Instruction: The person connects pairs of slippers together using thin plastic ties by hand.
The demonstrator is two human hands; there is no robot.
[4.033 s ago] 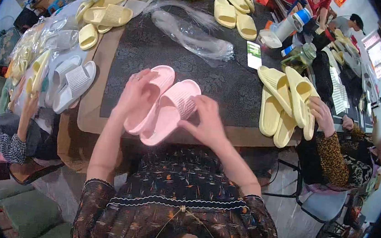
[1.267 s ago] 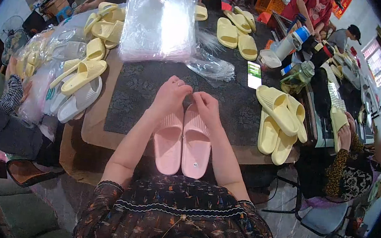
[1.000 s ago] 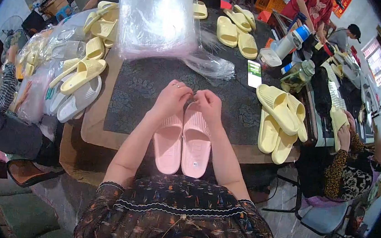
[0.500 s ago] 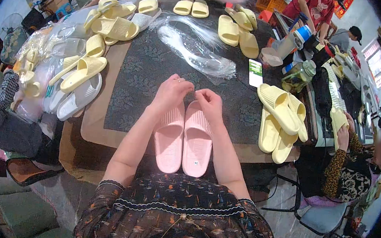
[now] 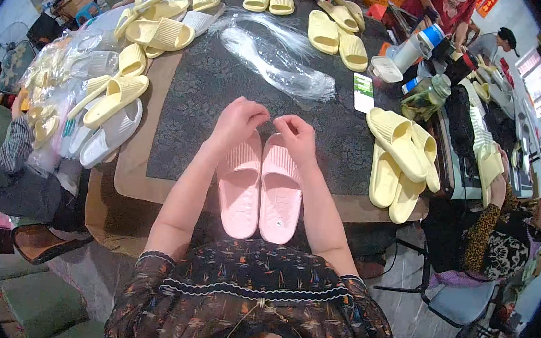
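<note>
A pair of pink slippers lies side by side at the table's near edge, heels toward me: the left slipper [image 5: 239,195] and the right slipper [image 5: 280,199], which has a small white sticker on its heel. Over the left toe, my left hand [image 5: 239,125] is closed in a pinch. My right hand [image 5: 297,140], also pinched, hovers above the right toe, with a narrow gap between the two sets of fingertips. Whatever the fingers may hold is too fine to see. Beyond them lies a bundle of clear thin strands [image 5: 249,56] on the dark patterned mat [image 5: 190,122].
Yellow slippers [image 5: 395,145] are piled at right, and more yellow slippers [image 5: 160,33] with grey ones sit at left beside clear plastic bags [image 5: 51,83]. A phone [image 5: 363,93], a glass jar [image 5: 425,99] and a white-blue bottle [image 5: 419,50] stand far right. Other people work around the table.
My hands have drawn slightly apart at the fingertips, still pinched above the toes. A blurred pinkish shape at the top edge is gone. The person at right has shifted a yellow slipper.
</note>
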